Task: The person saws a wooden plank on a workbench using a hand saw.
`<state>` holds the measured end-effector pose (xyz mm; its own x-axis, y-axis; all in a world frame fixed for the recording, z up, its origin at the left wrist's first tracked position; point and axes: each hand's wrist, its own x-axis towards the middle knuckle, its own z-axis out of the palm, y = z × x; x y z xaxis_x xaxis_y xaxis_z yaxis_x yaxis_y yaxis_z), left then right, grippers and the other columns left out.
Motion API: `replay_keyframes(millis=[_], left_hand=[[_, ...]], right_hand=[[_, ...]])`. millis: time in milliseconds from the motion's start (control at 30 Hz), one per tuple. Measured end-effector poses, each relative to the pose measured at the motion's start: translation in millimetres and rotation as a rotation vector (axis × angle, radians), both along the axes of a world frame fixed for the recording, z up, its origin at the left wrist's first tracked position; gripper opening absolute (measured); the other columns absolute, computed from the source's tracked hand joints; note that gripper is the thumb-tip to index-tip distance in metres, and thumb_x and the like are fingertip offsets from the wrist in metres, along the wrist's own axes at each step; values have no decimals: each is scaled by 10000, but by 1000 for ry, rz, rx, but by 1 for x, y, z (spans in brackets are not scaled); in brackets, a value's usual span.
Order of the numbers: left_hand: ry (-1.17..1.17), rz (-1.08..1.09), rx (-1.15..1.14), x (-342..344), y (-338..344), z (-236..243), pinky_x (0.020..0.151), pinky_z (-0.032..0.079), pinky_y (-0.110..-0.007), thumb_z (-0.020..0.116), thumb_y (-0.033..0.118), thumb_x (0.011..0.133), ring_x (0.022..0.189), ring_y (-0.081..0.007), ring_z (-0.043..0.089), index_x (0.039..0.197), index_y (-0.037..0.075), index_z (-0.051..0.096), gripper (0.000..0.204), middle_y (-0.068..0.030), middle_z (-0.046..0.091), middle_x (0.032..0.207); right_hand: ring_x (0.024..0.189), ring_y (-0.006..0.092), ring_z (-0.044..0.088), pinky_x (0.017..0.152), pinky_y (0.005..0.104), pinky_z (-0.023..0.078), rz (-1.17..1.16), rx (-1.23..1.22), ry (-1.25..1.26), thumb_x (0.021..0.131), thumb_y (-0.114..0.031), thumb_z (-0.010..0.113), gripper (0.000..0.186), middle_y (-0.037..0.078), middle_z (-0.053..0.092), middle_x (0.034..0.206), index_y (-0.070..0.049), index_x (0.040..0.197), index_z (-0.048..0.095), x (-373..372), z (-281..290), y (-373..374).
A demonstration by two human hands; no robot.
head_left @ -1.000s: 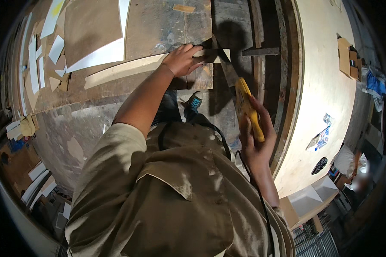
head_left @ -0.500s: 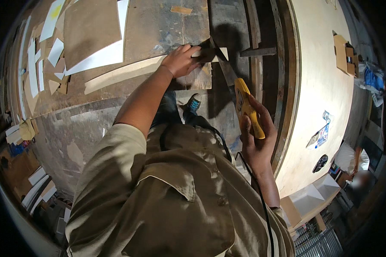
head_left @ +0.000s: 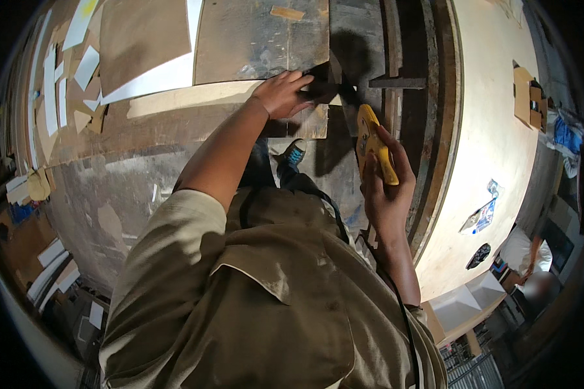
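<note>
My right hand [head_left: 388, 180] is wrapped round the yellow handle of a handsaw [head_left: 368, 133]. The saw's dark blade runs up and left from the handle to the end of a pale wooden strip [head_left: 191, 98], just past the workbench's [head_left: 240, 126] right edge. Shadow covers much of the blade, so I cannot tell how deep its teeth sit in the wood. Near that end my left hand [head_left: 282, 94] grips the strip and presses it on the bench top, its thumb toward me and its fingers on the far side.
Brown board [head_left: 143, 48] and white offcuts [head_left: 86, 68] lie on the bench's left side. A small wood scrap [head_left: 287, 13] is at the back. To my right stands a large pale panel [head_left: 486, 129] beside dark wooden rails [head_left: 428, 117]. My shoe [head_left: 294, 154] shows below the bench edge.
My right hand has pushed the saw forward and up, so its handle is closer to the strip and less blade shows. My left hand stays on the strip.
</note>
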<state>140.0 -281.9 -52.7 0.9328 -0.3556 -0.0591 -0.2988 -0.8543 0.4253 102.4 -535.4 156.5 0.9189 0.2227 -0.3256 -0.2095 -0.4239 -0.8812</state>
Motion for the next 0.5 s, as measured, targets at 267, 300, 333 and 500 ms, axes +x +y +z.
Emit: replay_keyframes(millis=[267, 300, 333, 500], left_hand=[[140, 84, 32, -2, -4, 5, 1094, 409, -379, 601, 443, 951, 1242, -273, 464, 1403, 109, 528, 567, -84, 474, 1359], [49, 119, 9, -3, -7, 0, 1091, 413, -380, 609, 436, 946, 1244, -276, 465, 1408, 113, 523, 570, -89, 479, 1350], [47, 115, 1, -5, -7, -5, 1091, 413, -380, 609, 436, 946, 1244, -276, 465, 1408, 113, 523, 570, -89, 479, 1350], [107, 98, -102, 2, -7, 9, 1001, 472, -443, 660, 409, 915, 1179, -337, 519, 1253, 86, 639, 468, -131, 502, 1308]], right_hand=[[1292, 231, 523, 1056, 330, 406, 3, -24, 12, 986, 3, 501, 431, 223, 550, 1370, 70, 1408, 444, -26, 30, -2], [1311, 242, 510, 1068, 334, 395, -5, 13, -1, 989, 3, 480, 433, 228, 536, 1387, 79, 1412, 429, -32, 37, -7], [1331, 253, 496, 1081, 339, 383, -10, 51, -7, 992, 3, 460, 435, 234, 522, 1403, 88, 1416, 414, -40, 46, -12], [1325, 241, 503, 1083, 344, 393, -64, 5, 119, 971, 44, 481, 422, 226, 532, 1387, 71, 1392, 454, -19, 39, -18]])
